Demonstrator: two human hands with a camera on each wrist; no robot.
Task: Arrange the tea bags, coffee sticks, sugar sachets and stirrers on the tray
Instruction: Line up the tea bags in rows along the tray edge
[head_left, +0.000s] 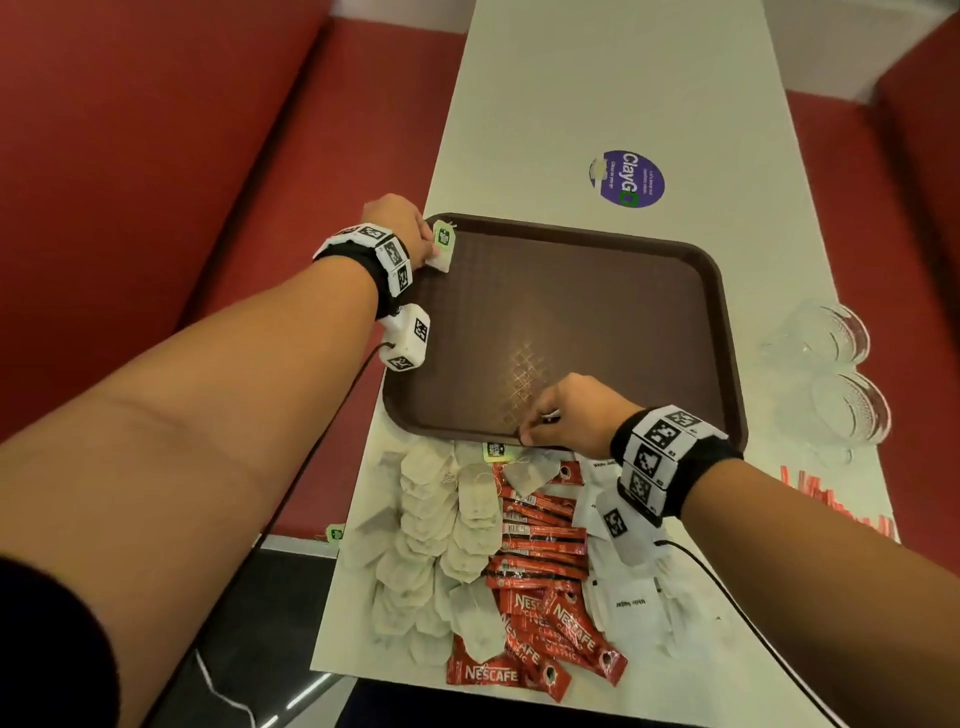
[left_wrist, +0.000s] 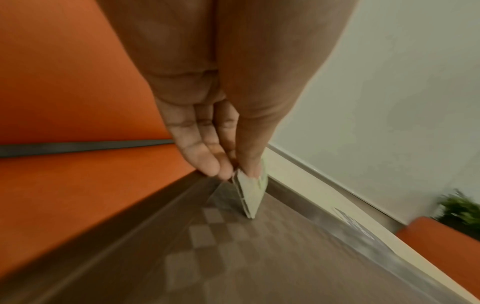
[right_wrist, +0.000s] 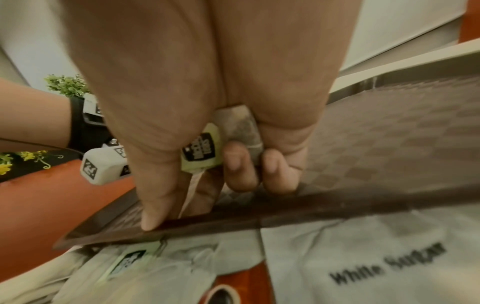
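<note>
A brown tray (head_left: 717, 291) lies on the white table. My left hand (head_left: 410, 234) pinches a tea bag (head_left: 441, 249) with a green tag at the tray's far left corner; in the left wrist view the tea bag (left_wrist: 250, 197) touches the tray floor (left_wrist: 233, 257) with its tip. My right hand (head_left: 566, 415) is at the tray's near rim, fingers curled round another tea bag (right_wrist: 241, 127) with its green tag (right_wrist: 201, 152) in the palm, thumb (right_wrist: 153, 216) on the tray rim (right_wrist: 337, 205). Near me lie heaped tea bags (head_left: 431, 530), red coffee sticks (head_left: 545, 545) and white sugar sachets (head_left: 623, 603).
Red stirrers (head_left: 831, 499) lie at the table's right edge. Clear glass bowls (head_left: 831, 374) stand right of the tray. A purple sticker (head_left: 628, 179) marks the table beyond the tray. Red bench seats (head_left: 156, 156) flank the table on both sides.
</note>
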